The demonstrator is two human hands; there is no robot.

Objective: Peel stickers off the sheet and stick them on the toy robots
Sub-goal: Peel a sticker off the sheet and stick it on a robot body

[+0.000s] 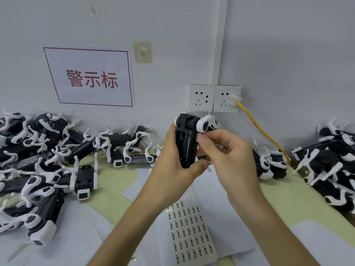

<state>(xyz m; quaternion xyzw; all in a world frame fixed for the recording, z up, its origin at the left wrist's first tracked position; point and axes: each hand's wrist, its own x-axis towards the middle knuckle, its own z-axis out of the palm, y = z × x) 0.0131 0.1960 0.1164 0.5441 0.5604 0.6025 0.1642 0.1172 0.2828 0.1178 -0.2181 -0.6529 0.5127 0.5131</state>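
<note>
On the left of the pale green table [115, 177] lies 1 big heap of toy robots [38, 160], black bodies with white legs, too tangled to count. It trails along the wall toward the middle. Above it hangs 1 wall sign [90, 77] with 3 red characters inside a red border. Further up are 2 stick-on hooks [142, 51].

In the middle, the left hand [172, 166] grips 1 held toy robot [187, 143] upright above the table, with the fingers curled behind its black body and the thumb at its lower end. The right hand [230, 156] touches the toy's right edge, with thumb and forefinger pinched together. A small pale piece shows at the thumb tip, too small to say surely that it is a sticker.

Below the wrists, 1 sticker sheet [190, 233] lies flat on white papers. Its small printed labels stand in rows, too fine to count.

On the wall behind are 2 sockets [201, 97], and the right one holds 1 plug with a yellow cable [263, 131]. A few more toys [272, 164] lie just behind the right hand. At the far right is 1 second heap [330, 164], also uncountable.
</note>
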